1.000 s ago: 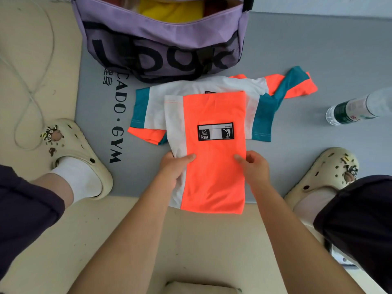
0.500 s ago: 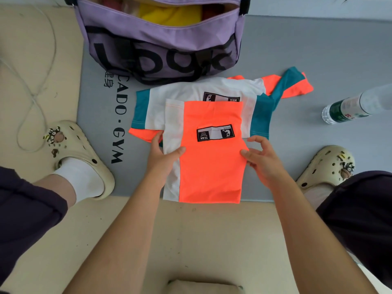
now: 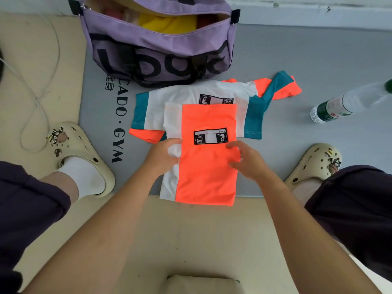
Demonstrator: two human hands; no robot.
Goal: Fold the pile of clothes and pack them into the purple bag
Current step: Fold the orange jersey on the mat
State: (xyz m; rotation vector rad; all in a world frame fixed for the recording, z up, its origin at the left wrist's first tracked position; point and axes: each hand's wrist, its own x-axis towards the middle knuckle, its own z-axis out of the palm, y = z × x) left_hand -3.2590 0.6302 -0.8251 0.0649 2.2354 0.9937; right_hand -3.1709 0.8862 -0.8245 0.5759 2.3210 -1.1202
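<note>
On the grey mat, between your feet: the folded orange garment (image 3: 206, 164) lies flat, its near edge hanging just over the mat (image 3: 318, 60) onto the beige floor.
Left hand (image 3: 163, 158): your fingers curl round the white strip at the garment's left edge, pinching it, likely to steady that side.
Right hand (image 3: 248, 160): your fingers are bent over the right edge with the fabric bunching under them; a pinch, it seems, ready to lift.
Why both edges: holding each side at mid-length should let you raise the piece without the fold falling open.
Garment beneath: a white, teal and orange shirt (image 3: 191, 98) is spread under the far end of the folded one, so you'll want to lift cleanly off it.
Purple bag (image 3: 161, 49): stands just beyond the shirt, mouth open towards you, yellow cloth already inside.
Aside: a water bottle (image 3: 339, 105) lies on the mat, well to your right.
</note>
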